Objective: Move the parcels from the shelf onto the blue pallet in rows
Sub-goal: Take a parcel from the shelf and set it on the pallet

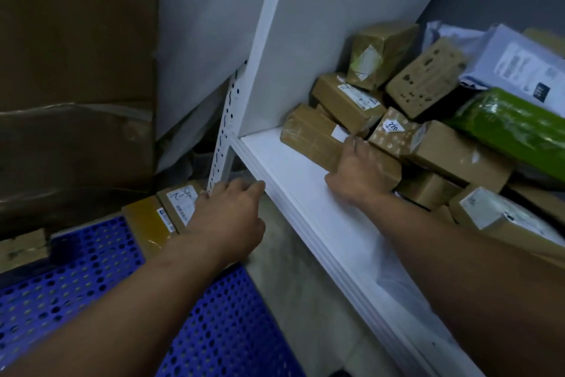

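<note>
We grip the front box [308,135] w/ our right hand [357,174], prob. b/c it's nearest the shelf [290,168] edge; left hand [229,214] hangs loose, empty, by the pallet [76,285].

Left hand [227,214] and right hand [357,171] are bare — so are both forearms [107,315], as far back as they show.

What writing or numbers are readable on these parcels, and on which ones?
"220": white tag on the patterned brown cardboard box.
Handwritten scrawl, label of the brown parcel on the blue perforated pallet: illegible.
Printed labels on the other parcels: too blurred.
</note>
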